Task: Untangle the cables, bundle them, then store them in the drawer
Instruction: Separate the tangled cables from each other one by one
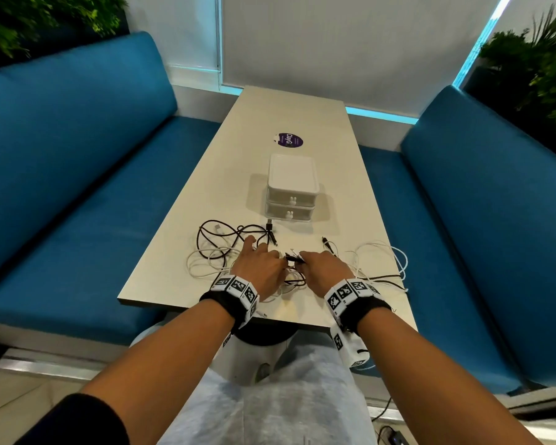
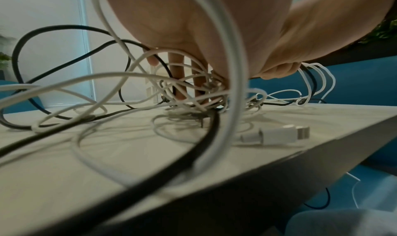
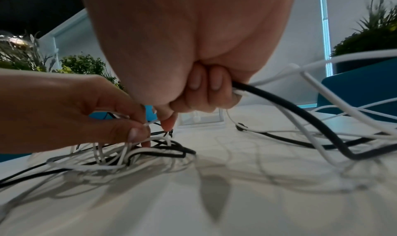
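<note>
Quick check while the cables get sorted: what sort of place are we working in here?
Probably a café or office lounge booth: blue cushioned benches flank a narrow pale table, with potted plants behind the seats and a round logo sticker on the tabletop.

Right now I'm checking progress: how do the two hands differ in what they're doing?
The right hand grips a black cable and white cable in curled fingers; the left hand pinches a thin white strand at the tangle. Both work low over the table.

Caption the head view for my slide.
Both hands, left hand and right hand, work tangled cables before closed drawers.
</note>
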Motion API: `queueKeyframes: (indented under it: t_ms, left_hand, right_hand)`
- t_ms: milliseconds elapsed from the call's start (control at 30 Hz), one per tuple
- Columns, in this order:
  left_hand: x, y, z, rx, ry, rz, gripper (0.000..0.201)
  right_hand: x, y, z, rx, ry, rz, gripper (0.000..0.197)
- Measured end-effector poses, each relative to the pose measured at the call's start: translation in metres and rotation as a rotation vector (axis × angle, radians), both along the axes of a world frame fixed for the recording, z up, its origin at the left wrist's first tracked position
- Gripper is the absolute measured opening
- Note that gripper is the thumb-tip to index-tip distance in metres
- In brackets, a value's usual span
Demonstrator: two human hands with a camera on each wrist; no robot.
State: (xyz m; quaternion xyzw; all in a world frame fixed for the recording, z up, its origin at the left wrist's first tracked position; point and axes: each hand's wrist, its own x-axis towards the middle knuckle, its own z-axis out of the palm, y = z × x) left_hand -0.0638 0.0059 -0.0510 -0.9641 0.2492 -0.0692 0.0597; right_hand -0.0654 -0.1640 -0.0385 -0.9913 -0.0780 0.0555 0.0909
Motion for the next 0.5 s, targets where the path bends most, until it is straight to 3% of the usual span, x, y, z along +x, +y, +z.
queueKeyframes:
  t_ms: [333,500]
  left_hand:
    - [0.0034,-0.0003,-0.0043,-0.122,0.028,0.047,0.036]
    - [0.0025,0.0012,-0.0026,-0.141,0.046,0.012,0.033]
  right_hand:
    - [0.0074,-0.0013,0.0010,0.109,0.066,-0.101,0.021]
    - [0.0082,-0.0038,-0.0002,0.029,0.023,-0.128,0.023]
